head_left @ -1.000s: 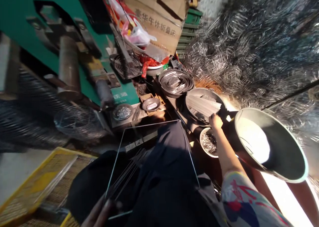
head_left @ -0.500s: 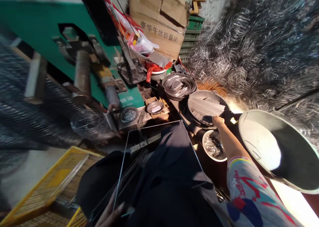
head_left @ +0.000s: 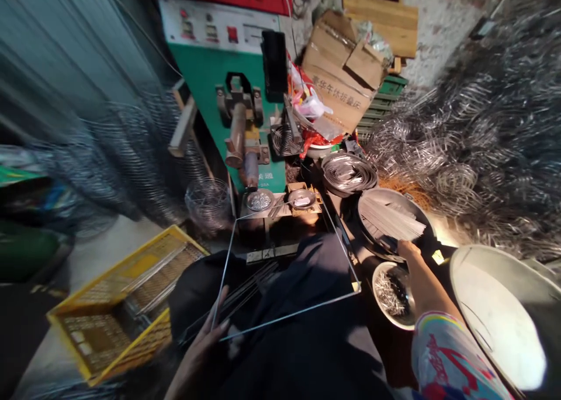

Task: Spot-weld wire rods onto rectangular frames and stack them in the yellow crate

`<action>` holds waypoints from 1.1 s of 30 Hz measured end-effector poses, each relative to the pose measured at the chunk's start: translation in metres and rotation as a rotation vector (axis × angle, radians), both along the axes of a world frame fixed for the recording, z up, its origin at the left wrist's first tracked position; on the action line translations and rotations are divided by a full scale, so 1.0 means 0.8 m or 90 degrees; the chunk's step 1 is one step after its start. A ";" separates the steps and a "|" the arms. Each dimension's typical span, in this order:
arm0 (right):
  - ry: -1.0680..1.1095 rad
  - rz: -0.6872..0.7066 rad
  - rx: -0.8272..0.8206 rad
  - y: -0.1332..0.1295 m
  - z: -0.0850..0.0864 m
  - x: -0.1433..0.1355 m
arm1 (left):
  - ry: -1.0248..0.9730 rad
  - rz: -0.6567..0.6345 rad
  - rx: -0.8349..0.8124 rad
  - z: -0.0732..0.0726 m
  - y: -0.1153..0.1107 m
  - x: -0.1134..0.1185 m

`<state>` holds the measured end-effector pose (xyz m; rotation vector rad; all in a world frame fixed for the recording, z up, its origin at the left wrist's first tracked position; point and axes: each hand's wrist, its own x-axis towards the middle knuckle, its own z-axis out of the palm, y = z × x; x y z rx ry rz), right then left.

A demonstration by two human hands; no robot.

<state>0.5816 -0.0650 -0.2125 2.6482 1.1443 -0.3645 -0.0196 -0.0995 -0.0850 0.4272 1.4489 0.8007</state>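
My left hand [head_left: 209, 334] is closed on one corner of a thin wire frame [head_left: 291, 314], bent into a four-sided shape. The frame lies over my dark-clothed lap, with a small bright spot at its right corner. My right hand [head_left: 408, 251] is curled at the near right edge of a round dark pan [head_left: 432, 231]. Flat metal strips [head_left: 390, 214] are piled in that pan, their ends close to my fingers. Whatever the right fingers grip is hidden. Just below that hand stands a bowl [head_left: 377, 297] of small metal pieces.
Ahead is a green machine [head_left: 201, 75] with two small dishes, one a dish of small metal bits [head_left: 260, 200]. A yellow crate [head_left: 118, 283] sits at left. To the right are a large tub [head_left: 464, 265] and heaped wire coils [head_left: 438, 154]. A cardboard box [head_left: 337, 78] stands behind.
My view has swung left, bringing more of the machine and yellow crate into sight. The wire frame now shows its near side, and more of my left hand shows. My right hand stays at the pan.
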 end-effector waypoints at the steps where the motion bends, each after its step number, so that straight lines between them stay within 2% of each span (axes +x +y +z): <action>1: -0.004 -0.008 -0.013 0.001 -0.003 0.001 | -0.009 0.007 0.008 -0.008 0.006 0.004; 5: -0.011 -0.035 -0.052 0.007 -0.019 0.012 | -0.010 0.028 0.027 -0.026 0.017 0.005; 11: -0.017 -0.046 -0.077 0.017 -0.044 0.030 | 0.006 0.032 0.019 -0.032 0.017 0.004; 14: -0.019 -0.025 -0.074 0.017 -0.048 0.031 | -0.003 0.023 0.011 -0.036 0.018 0.011; 17: -0.031 -0.007 -0.064 0.013 -0.043 0.028 | -0.020 0.012 0.009 -0.040 0.017 0.016; 22: -0.033 0.012 -0.045 0.005 -0.020 0.011 | -0.054 0.008 0.023 -0.048 0.015 0.012; 27: -0.016 -0.013 -0.024 -0.006 0.020 -0.022 | -0.135 -0.033 0.066 -0.063 0.015 0.001; 28: 0.002 -0.002 0.011 -0.010 0.032 -0.035 | -0.155 -0.048 0.075 -0.067 0.015 -0.001; 30: 0.080 0.051 0.161 -0.021 0.057 -0.074 | -0.183 -0.071 0.092 -0.075 0.014 -0.006; 32: 0.209 0.128 0.368 -0.032 0.085 -0.131 | -0.201 -0.082 0.102 -0.082 0.013 -0.009; 33: 0.273 0.166 0.438 -0.036 0.097 -0.164 | -0.210 -0.087 0.107 -0.086 0.013 -0.011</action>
